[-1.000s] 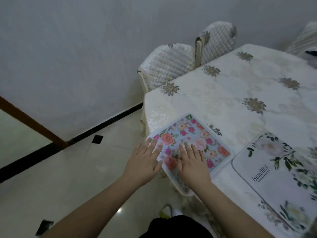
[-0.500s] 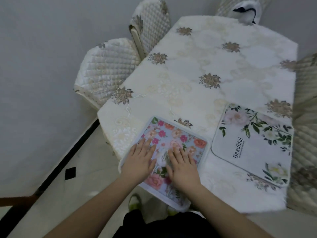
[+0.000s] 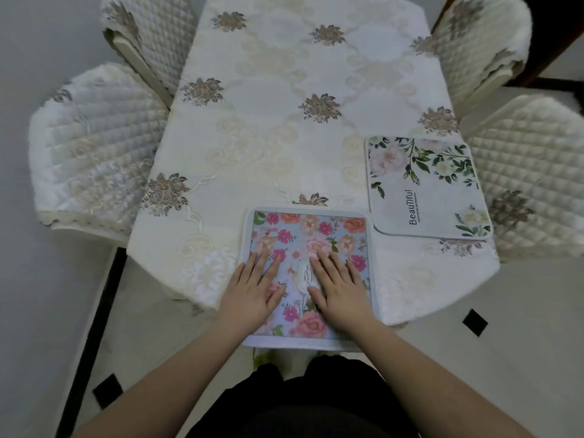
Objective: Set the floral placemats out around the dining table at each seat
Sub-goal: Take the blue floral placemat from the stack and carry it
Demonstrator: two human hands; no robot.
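A blue placemat with pink and orange flowers (image 3: 319, 229) lies at the near end of the dining table (image 3: 303, 128), its near edge hanging a little over the table's rim. My left hand (image 3: 254, 289) lies flat on its left half with straight fingers. My right hand (image 3: 338, 286) presses flat on its right half. A second placemat (image 3: 423, 191), white with green leaves and the word "Beautiful", lies at the near right seat, touching the blue mat's far right corner.
Quilted white chairs stand around the table: two on the left (image 3: 94, 147) (image 3: 151, 36) and two on the right (image 3: 531, 172) (image 3: 486, 39). A cream embroidered tablecloth covers the top. Pale tiled floor (image 3: 521, 343) lies on both sides of me.
The view has swung from the table's left corner to face its near end squarely. Both hands stay flat on the blue placemat, which now lies square to the table's edge.
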